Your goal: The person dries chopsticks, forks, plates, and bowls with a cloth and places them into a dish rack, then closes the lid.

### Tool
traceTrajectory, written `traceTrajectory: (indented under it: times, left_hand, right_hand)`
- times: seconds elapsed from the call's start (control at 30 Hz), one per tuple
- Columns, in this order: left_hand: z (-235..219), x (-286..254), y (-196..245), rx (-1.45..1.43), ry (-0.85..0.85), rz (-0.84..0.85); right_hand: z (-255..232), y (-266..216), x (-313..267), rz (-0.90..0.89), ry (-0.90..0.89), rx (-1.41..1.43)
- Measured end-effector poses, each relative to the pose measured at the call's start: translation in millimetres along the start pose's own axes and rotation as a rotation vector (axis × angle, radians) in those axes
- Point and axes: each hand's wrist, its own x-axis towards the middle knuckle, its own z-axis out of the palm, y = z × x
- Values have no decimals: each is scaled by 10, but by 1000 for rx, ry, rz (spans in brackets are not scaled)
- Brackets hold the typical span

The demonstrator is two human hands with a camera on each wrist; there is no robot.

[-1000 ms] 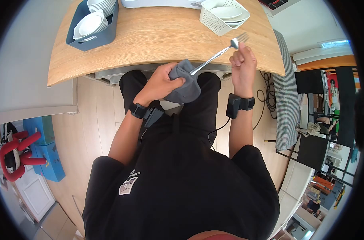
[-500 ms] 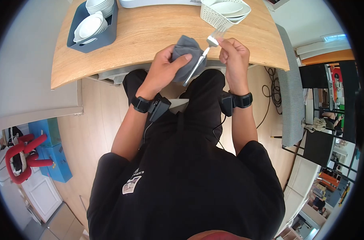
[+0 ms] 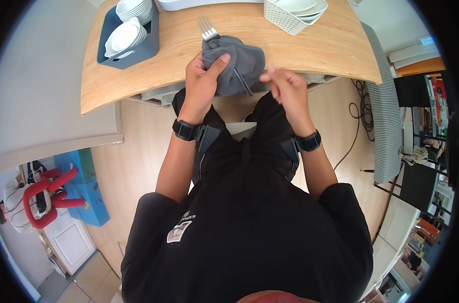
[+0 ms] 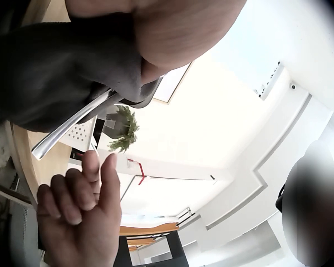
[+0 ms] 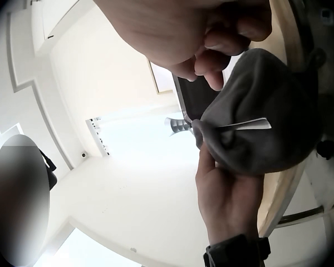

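In the head view my left hand (image 3: 202, 83) holds a grey cloth (image 3: 249, 55) wrapped round a metal fork, thumb on top. The fork's tines (image 3: 208, 29) stick out past the cloth at the far left, and its handle end (image 3: 242, 82) shows toward my body. My right hand (image 3: 290, 93) is just right of the cloth, apart from it, fingers loosely bent with nothing in them. The right wrist view shows the cloth (image 5: 261, 111) in my left hand (image 5: 228, 200), the fork handle (image 5: 247, 125) lying across it.
On the wooden table (image 3: 179, 60) a blue-grey bin (image 3: 138, 55) of white bowls stands at the left, and a white perforated basket (image 3: 285, 21) of white dishes at the right. A white tray edge (image 3: 204, 4) lies at the back. Cables hang right of the table.
My right hand has let go of the fork near its tines. The fork has swung from pointing right to pointing left, with its middle now inside the cloth in my left hand.
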Motion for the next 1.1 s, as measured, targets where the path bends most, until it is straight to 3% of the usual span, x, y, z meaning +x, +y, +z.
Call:
traceTrajectory:
  times: [0.07,0.17,0.2,0.27,0.3,0.37,0.47,0.53,0.6,0.67,0.73,0.83,1.1]
  left_hand:
    - [-3,-8,4,-120,42,34]
    - [0,-19,-60,-124,3,22]
    - [15,-40,-81,-114,-2,9]
    - [59,-61,-110,-98,-16,8]
    - [68,-62,-114,-88,-25,1]
    - [72,-70,-119,-81,-18,-4]
    - [44,-68,-149,-57,-7,30]
    - [30,-79,-143,-57,10,26]
    - [15,-91,-133,-60,31,26]
    - [-1,-107,-121,-48,4,-14]
    - [7,-125,-155,-34,11,-30]
    - [47,-147,-187,-76,42,-53]
    - [5,-102,-148,-180,89,-105]
  right_hand:
    - [22,218,-100,72,-75,-36]
    - [51,408,-248,378,-334,340]
    - [74,432,-281,384,-327,355]
    - [110,448,-324,541,-409,647]
    - [111,477,-326,538,-402,661]
    - [92,549,-306,688,-562,1090]
    - [72,563,-281,693,-589,1209]
    - [87,529,-285,644,-583,1189]
    - [122,433,-318,369,-324,644]
    - [162,492,-321,271,-272,557]
    - [214,479,-353,45,-122,224]
    - [292,497,-394,-101,-32,57]
    - [305,444,-474,-216,-6,-68]
